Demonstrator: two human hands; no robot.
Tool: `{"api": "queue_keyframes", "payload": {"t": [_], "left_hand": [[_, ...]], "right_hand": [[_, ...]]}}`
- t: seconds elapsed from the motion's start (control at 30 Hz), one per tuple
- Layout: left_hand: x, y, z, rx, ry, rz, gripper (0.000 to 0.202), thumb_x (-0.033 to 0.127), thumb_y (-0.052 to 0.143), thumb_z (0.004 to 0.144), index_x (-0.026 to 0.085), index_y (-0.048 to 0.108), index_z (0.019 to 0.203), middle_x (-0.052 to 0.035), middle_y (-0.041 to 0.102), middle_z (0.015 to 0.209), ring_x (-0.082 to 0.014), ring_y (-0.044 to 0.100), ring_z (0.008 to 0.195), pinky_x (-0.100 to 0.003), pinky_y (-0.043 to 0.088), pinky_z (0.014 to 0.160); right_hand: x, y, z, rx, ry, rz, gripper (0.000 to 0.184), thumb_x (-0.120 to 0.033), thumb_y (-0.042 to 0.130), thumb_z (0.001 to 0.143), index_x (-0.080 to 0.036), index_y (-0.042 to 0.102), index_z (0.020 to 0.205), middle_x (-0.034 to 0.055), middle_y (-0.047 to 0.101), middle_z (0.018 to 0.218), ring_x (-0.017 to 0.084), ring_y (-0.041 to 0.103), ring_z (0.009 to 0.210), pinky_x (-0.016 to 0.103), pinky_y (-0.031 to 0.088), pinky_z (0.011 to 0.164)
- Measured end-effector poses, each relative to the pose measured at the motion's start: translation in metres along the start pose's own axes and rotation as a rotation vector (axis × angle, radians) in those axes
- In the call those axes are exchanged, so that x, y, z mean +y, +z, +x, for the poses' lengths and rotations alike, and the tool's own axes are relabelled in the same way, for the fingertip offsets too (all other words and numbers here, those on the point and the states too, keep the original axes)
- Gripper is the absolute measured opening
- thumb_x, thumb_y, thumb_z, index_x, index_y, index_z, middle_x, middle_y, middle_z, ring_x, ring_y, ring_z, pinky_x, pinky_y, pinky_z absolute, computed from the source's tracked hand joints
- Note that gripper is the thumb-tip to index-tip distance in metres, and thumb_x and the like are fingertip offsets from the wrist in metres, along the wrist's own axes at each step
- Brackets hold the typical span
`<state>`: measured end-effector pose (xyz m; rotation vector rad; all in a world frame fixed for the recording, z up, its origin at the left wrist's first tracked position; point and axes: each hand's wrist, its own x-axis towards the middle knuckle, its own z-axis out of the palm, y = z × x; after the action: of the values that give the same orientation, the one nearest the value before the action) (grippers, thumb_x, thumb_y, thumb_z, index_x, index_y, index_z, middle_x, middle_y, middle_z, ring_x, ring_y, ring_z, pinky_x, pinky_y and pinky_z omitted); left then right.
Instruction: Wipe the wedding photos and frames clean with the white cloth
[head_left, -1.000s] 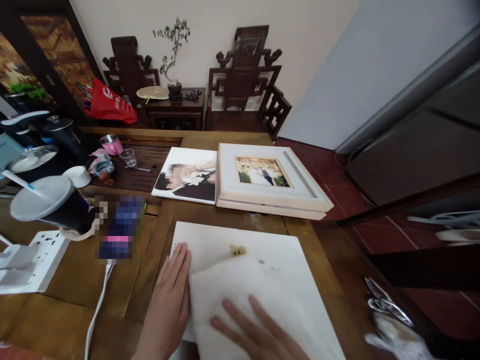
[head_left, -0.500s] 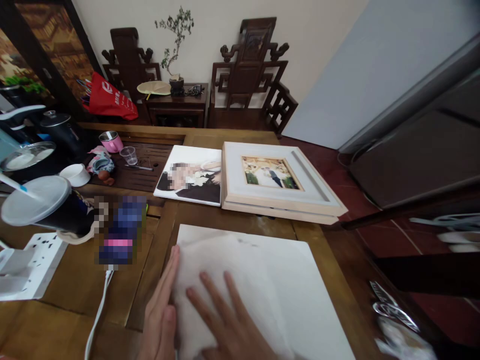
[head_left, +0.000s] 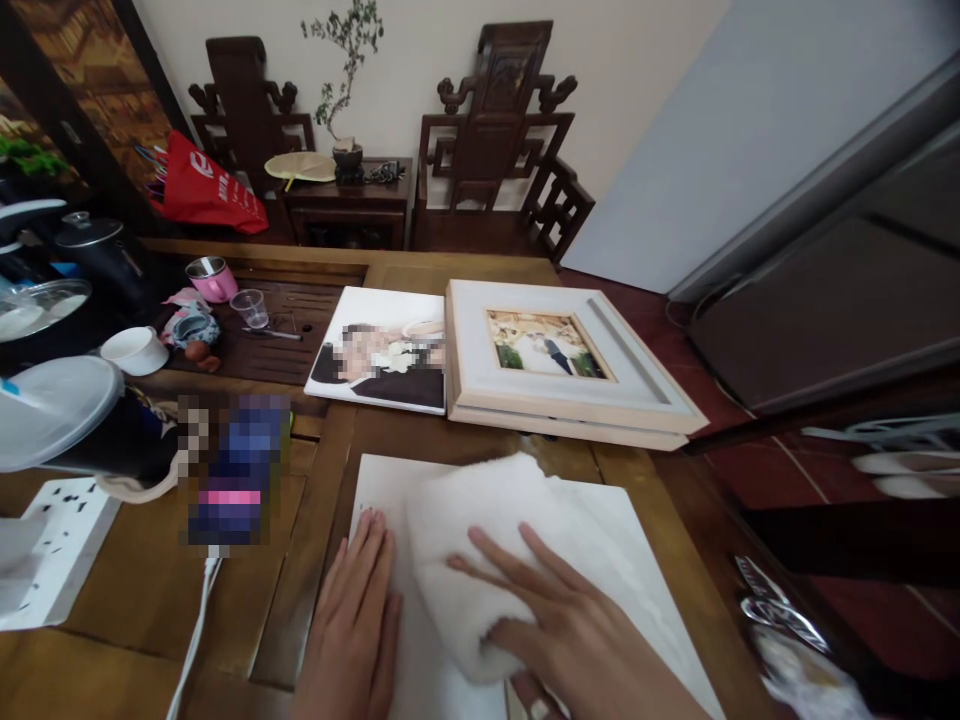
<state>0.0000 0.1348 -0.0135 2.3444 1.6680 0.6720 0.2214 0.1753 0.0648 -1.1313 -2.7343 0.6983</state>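
Observation:
A flat white board (head_left: pixel 645 560) lies on the wooden table in front of me. My left hand (head_left: pixel 352 620) rests flat along its left edge, fingers stretched out and close together, holding nothing. On top of the board is a folded white cloth (head_left: pixel 480 500). My right hand (head_left: pixel 562 610) grips and presses this cloth, with its fingers spread over the top and the thumb at the near edge. Part of the board is hidden under the cloth and my hands.
Beyond the board lie a photo panel (head_left: pixel 382 350) and stacked pale wooden picture frames (head_left: pixel 570 400). At left are a blurred-out phone (head_left: pixel 244 470) on a white cable (head_left: pixel 195 630), a lidded dark cup (head_left: pixel 112 440), a power strip (head_left: pixel 56 545) and a pink mug (head_left: pixel 212 280).
The white cloth now shows bunched and folded under my right hand, which has moved right and slightly up. My left hand has turned from the board's edge to lie flat on it.

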Motion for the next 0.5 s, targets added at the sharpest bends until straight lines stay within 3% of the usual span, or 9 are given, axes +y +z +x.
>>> {"api": "queue_keyframes", "payload": {"t": [0.1, 0.3, 0.4, 0.5], "left_hand": [[-0.001, 0.000, -0.001, 0.002, 0.003, -0.008, 0.065, 0.014, 0.040, 0.094, 0.022, 0.012, 0.152, -0.0100, 0.033, 0.153, -0.0248, 0.032, 0.140, -0.042, 0.038, 0.111], [-0.003, 0.001, -0.003, 0.027, -0.023, -0.028, 0.066, 0.019, 0.042, 0.094, 0.025, 0.012, 0.152, -0.0096, 0.037, 0.151, -0.0263, 0.036, 0.138, -0.045, 0.042, 0.108], [-0.002, 0.000, -0.002, 0.008, -0.040, -0.046, 0.066, 0.017, 0.043, 0.094, 0.026, 0.012, 0.151, -0.0091, 0.037, 0.151, -0.0261, 0.036, 0.138, -0.046, 0.042, 0.108], [0.001, -0.002, 0.001, -0.004, -0.046, -0.054, 0.064, 0.015, 0.041, 0.094, 0.026, 0.014, 0.151, -0.0090, 0.037, 0.151, -0.0251, 0.035, 0.139, -0.046, 0.041, 0.108]], "right_hand": [[-0.004, 0.001, 0.025, -0.015, 0.088, 0.057, 0.039, -0.009, 0.049, 0.066, -0.024, 0.070, 0.094, 0.0011, 0.048, 0.142, 0.031, 0.030, 0.138, 0.062, 0.020, 0.112], [-0.010, 0.005, 0.063, 0.011, 0.062, 0.102, 0.048, -0.008, 0.047, 0.068, -0.019, 0.064, 0.111, 0.0032, 0.044, 0.146, 0.031, 0.021, 0.141, 0.062, 0.012, 0.114], [-0.003, 0.000, 0.053, 0.028, 0.082, 0.121, 0.045, -0.006, 0.045, 0.068, -0.019, 0.064, 0.107, 0.0062, 0.050, 0.141, 0.030, 0.026, 0.140, 0.061, 0.016, 0.113], [0.019, -0.007, 0.024, 0.051, 0.143, 0.115, 0.040, -0.002, 0.040, 0.069, -0.019, 0.064, 0.096, 0.0086, 0.058, 0.133, 0.027, 0.030, 0.138, 0.059, 0.023, 0.112]]}}
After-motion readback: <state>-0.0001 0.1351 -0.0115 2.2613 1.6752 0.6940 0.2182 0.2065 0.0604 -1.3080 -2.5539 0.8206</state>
